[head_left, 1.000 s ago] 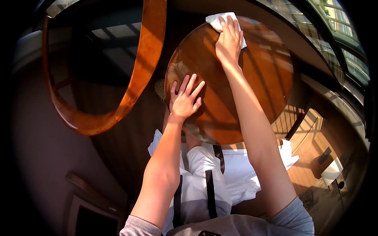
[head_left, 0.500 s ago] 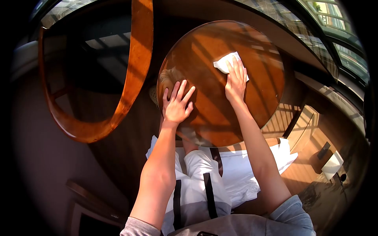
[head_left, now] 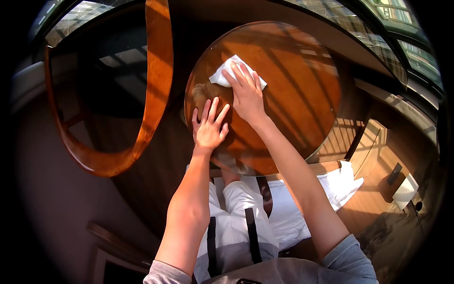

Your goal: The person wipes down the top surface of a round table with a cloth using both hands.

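Cloth (head_left: 217,77) shifted left, inside tabletop (head_left: 298,113) edge, room rightward

Wears gry short-slv top (head_left: 302,273), wht shorts (head_left: 234,213) w/ 2 blk straps (head_left: 252,234).

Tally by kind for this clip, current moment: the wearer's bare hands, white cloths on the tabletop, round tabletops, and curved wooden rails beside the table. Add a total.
Bare hands: 2 (left hand, right hand)
White cloth: 1
Round tabletop: 1
Curved wooden rail: 1
Total: 5
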Motion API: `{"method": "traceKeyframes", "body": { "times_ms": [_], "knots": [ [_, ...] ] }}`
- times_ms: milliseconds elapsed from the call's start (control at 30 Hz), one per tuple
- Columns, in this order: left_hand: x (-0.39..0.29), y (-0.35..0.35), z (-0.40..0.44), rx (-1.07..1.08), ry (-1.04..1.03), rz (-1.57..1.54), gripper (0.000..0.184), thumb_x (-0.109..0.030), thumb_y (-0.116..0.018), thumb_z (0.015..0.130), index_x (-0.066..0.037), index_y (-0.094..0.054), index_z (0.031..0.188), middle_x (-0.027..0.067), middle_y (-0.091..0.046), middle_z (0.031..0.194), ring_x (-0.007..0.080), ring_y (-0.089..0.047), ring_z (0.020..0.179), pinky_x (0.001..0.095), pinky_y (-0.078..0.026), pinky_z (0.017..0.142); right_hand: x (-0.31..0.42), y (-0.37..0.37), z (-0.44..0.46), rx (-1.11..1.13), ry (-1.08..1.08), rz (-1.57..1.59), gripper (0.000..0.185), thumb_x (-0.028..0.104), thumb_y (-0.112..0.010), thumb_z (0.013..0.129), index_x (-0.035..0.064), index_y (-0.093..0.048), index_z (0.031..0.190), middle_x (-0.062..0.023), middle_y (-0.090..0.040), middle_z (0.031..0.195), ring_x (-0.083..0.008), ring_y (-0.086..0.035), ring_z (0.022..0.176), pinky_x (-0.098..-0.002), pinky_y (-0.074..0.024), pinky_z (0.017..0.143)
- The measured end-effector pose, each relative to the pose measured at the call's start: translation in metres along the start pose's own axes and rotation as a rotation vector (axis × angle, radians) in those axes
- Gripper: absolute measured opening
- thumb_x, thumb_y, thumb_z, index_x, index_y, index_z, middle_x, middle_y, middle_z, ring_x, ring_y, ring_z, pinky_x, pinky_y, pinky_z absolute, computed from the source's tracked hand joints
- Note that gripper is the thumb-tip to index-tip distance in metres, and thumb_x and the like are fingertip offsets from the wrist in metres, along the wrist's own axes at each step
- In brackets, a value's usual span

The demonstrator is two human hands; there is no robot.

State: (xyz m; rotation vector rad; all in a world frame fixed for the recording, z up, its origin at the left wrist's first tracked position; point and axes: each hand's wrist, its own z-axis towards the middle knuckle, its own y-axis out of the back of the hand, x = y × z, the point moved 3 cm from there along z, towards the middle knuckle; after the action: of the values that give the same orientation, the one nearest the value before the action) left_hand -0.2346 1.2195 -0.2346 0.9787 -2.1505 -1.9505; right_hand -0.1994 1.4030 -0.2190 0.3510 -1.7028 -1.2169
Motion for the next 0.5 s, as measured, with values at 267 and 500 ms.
{"method": "traceKeyframes", "body": {
  "times_ms": [267,500],
  "knots": [
    [0.001,0.000,0.000,-0.005,-0.008,-0.001,0.062,-0.037,-0.061,0.090,-0.035,-0.050,0.151,0.0010,-0.029,0.168,0.0245,-0.030,0.152,0.0573,-0.019,0.121,-0.101,0.028,0.088,-0.328,-0.259,-0.131,0.053,0.008,-0.046,0.099,0.0208,-0.048,0.151,-0.0058,-0.036,0.164,-0.0321,-0.030,0.151,-0.0570,-0.0220,0.122],
    [0.000,-0.001,0.001,-0.006,-0.005,0.025,0.063,-0.036,-0.062,0.089,-0.036,-0.050,0.151,0.0009,-0.029,0.168,0.0236,-0.029,0.153,0.0571,-0.018,0.121,0.004,-0.012,0.038,-0.036,0.103,0.001,0.056,0.002,-0.060,0.090,0.0233,-0.058,0.142,-0.0017,-0.045,0.158,-0.0252,-0.038,0.147,-0.0545,-0.0282,0.121]
  ]
}}
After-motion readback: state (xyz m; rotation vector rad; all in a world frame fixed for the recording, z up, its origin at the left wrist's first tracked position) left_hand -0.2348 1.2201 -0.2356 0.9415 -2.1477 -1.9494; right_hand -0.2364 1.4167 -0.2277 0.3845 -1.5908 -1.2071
